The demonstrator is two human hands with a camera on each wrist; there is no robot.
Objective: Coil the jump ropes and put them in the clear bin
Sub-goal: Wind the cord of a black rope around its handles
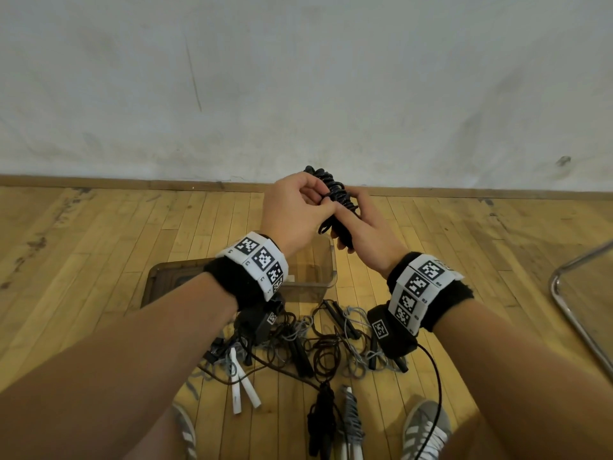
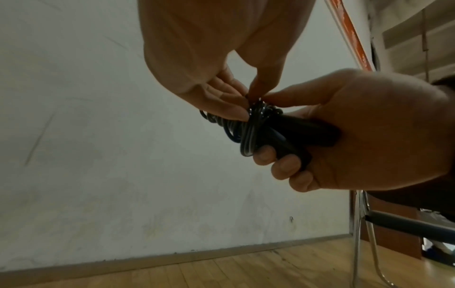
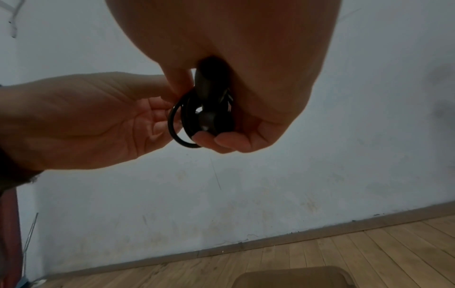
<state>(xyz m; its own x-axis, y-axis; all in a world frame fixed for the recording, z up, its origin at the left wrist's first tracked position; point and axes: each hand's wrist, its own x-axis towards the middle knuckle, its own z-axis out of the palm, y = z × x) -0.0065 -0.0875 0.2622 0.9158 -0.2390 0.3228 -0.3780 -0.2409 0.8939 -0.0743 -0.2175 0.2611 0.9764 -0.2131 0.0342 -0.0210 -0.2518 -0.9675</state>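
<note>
Your right hand [image 1: 368, 234] has its fingers [image 2: 283, 167] curled around the black handles of a coiled black jump rope [image 1: 335, 197], holding the bundle upright in the air above the floor. Your left hand [image 1: 295, 214] pinches a strand of that rope between thumb and fingertips [image 2: 234, 111] at the wrapped middle of the bundle, so both hands are closed on the same rope and touch each other there.

Directly below your hands stands one clear bin [image 1: 318, 277] on the wooden floor [image 1: 99, 244], near the wall edge of the floor; your left wrist hides much of it. Beside it, toward the left, lies one brown lid-like panel [image 1: 166, 277], partly hidden by your left forearm.

Nearer to you, a tangled pile of loose ropes [image 1: 318, 346] lies on the floor, black and grey cords crossing one another; how many ropes it holds cannot be told. Two white handles [image 1: 242, 390] lie together at its left side. Two more bundled ropes, one black [image 1: 320, 423] and one grey [image 1: 351, 423], lie between your two shoes [image 1: 424, 429].

One chrome chair frame [image 1: 570, 303] stands at the right edge of the floor, well apart from the pile.
</note>
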